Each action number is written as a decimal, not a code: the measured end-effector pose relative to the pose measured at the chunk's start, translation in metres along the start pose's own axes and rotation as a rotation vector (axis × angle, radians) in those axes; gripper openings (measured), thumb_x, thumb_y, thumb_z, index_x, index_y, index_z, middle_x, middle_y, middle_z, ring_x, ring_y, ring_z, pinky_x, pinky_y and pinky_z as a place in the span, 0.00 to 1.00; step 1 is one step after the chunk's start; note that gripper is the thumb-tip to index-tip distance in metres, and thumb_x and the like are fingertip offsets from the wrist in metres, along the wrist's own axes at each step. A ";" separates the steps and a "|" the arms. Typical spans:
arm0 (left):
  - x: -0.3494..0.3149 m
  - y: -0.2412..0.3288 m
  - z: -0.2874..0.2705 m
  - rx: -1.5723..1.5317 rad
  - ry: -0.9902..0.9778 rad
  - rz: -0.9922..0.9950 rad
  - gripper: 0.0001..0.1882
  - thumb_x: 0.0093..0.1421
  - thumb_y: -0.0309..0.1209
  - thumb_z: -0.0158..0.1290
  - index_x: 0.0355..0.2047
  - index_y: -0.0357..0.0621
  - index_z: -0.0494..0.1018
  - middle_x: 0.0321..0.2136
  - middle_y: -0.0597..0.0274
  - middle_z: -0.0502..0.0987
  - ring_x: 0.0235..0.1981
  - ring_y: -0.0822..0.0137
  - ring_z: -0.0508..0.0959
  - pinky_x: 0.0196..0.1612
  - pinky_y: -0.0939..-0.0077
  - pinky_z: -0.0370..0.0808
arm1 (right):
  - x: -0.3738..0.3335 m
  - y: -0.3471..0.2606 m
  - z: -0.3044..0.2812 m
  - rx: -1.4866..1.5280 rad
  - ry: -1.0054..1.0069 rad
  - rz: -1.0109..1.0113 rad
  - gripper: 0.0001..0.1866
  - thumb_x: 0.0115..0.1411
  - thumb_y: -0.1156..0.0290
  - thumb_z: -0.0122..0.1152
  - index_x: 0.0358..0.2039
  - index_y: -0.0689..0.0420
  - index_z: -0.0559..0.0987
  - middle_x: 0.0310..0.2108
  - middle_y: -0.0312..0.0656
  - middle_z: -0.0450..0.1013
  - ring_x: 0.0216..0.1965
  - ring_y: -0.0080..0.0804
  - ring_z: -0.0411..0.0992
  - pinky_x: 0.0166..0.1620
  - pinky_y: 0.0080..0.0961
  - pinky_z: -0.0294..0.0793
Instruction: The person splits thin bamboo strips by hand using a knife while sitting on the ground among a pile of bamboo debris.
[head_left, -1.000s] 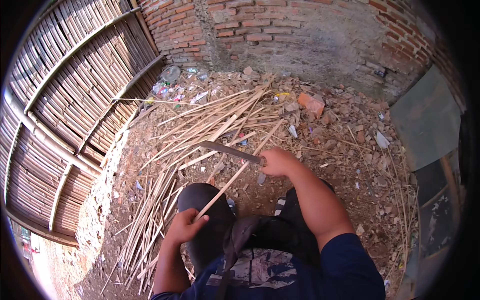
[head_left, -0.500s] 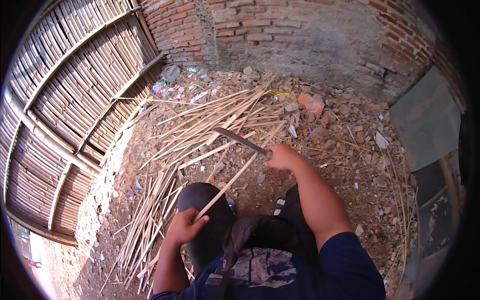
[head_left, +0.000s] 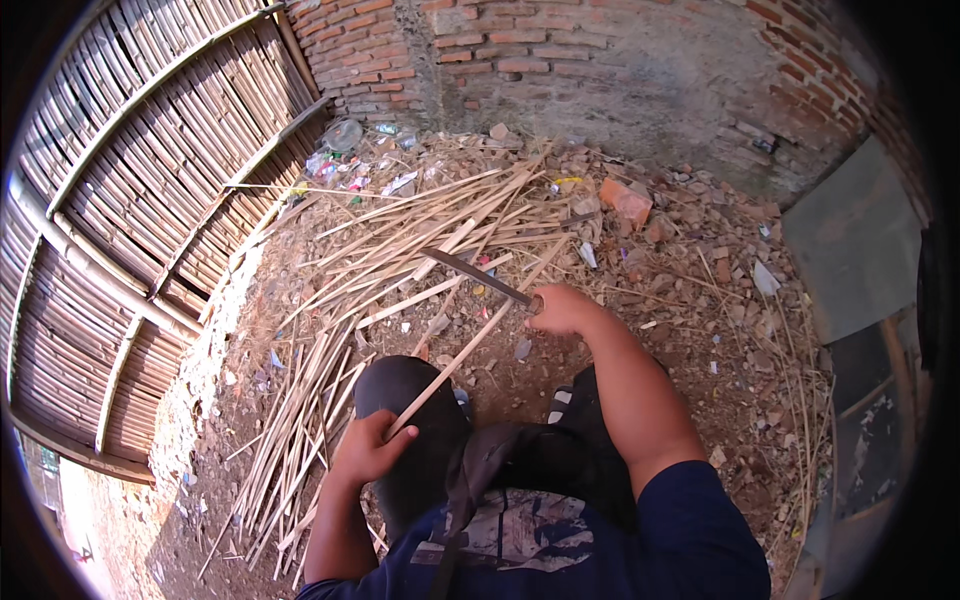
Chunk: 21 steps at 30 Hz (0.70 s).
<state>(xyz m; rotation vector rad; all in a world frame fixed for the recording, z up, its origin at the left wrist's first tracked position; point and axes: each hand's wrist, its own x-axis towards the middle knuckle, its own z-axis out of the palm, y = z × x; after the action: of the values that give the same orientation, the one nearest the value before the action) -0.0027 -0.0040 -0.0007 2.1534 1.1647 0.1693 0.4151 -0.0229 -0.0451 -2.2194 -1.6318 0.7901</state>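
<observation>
My left hand (head_left: 374, 449) is closed round the near end of a long bamboo strip (head_left: 450, 368), close against my left knee. From there the strip slants up and away to the right. In my right hand (head_left: 562, 310) is the handle of a machete (head_left: 474, 272), gripped with the fingers wrapped round it. Its dark blade points left and lies across the strip, a short way from my right fist. The handle itself is mostly hidden by my fingers.
A heap of split bamboo strips (head_left: 470, 225) lies ahead, and another pile (head_left: 290, 450) is beside my left leg. Rubble and litter cover the ground, with a broken brick (head_left: 625, 201) at right. A bamboo fence (head_left: 150, 170) stands left, a brick wall (head_left: 600, 70) behind, grey sheeting (head_left: 855, 240) right.
The machete and my right hand have shifted very slightly left. My left hand has barely moved, and both grips are the same.
</observation>
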 end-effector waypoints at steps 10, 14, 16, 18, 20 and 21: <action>0.000 0.005 -0.003 -0.021 -0.022 -0.015 0.21 0.61 0.45 0.63 0.30 0.37 0.76 0.20 0.55 0.74 0.23 0.63 0.74 0.29 0.64 0.71 | -0.024 -0.032 0.008 -0.128 -0.147 -0.270 0.29 0.51 0.55 0.73 0.51 0.55 0.82 0.42 0.53 0.81 0.47 0.49 0.80 0.50 0.43 0.78; -0.002 0.003 -0.001 0.009 0.007 0.012 0.21 0.61 0.45 0.63 0.29 0.37 0.74 0.19 0.54 0.74 0.23 0.62 0.74 0.29 0.63 0.70 | -0.004 -0.004 -0.001 0.053 -0.133 -0.064 0.25 0.50 0.55 0.73 0.42 0.61 0.83 0.37 0.54 0.81 0.41 0.49 0.80 0.45 0.41 0.78; -0.002 0.004 0.000 0.004 0.014 0.021 0.21 0.61 0.45 0.64 0.29 0.38 0.74 0.19 0.54 0.73 0.23 0.61 0.74 0.28 0.63 0.70 | -0.004 0.003 -0.007 0.121 0.005 0.010 0.24 0.50 0.55 0.73 0.40 0.62 0.83 0.36 0.54 0.80 0.40 0.49 0.80 0.44 0.41 0.77; -0.001 0.003 -0.001 0.016 0.013 0.018 0.20 0.61 0.44 0.64 0.29 0.38 0.74 0.19 0.55 0.73 0.23 0.63 0.73 0.28 0.63 0.70 | -0.006 0.003 -0.013 0.164 0.026 0.087 0.25 0.50 0.54 0.72 0.40 0.62 0.83 0.36 0.54 0.81 0.40 0.50 0.80 0.45 0.41 0.78; 0.000 -0.001 0.000 -0.014 0.014 0.012 0.20 0.61 0.45 0.64 0.29 0.38 0.75 0.19 0.57 0.73 0.23 0.64 0.73 0.28 0.64 0.70 | -0.014 -0.004 -0.012 0.054 0.024 0.008 0.25 0.51 0.55 0.72 0.41 0.61 0.83 0.36 0.54 0.81 0.41 0.50 0.80 0.46 0.42 0.78; 0.001 -0.002 0.001 -0.028 0.008 0.010 0.20 0.61 0.45 0.64 0.29 0.38 0.75 0.18 0.57 0.73 0.23 0.65 0.73 0.28 0.65 0.70 | -0.019 -0.007 -0.009 0.001 0.021 -0.026 0.25 0.51 0.55 0.72 0.42 0.61 0.83 0.37 0.54 0.81 0.42 0.49 0.80 0.46 0.42 0.78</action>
<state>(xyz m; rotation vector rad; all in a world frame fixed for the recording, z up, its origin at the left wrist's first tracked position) -0.0034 -0.0029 -0.0031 2.1361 1.1500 0.1976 0.4107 -0.0372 -0.0288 -2.1933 -1.6465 0.7578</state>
